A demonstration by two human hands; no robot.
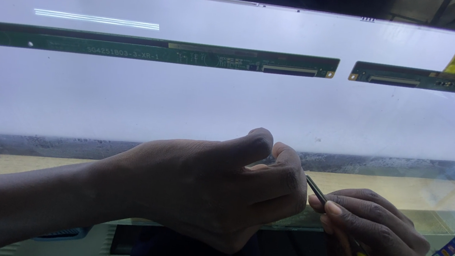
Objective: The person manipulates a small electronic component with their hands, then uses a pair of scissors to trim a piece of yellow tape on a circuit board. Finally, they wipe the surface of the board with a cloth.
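We see two bare hands, no gloves, no rings, no watch. Our left hand (216, 191) comes with a long stretch of bare forearm from the lower left edge; no sleeve or cuff shows anywhere on it. Our right hand (378, 237) shows only knuckles, fingers and part of the back; the wrist is cut off by the lower right edge. Nails short, plain, one pale nail visible on the right index finger. No bandages or markings seen.
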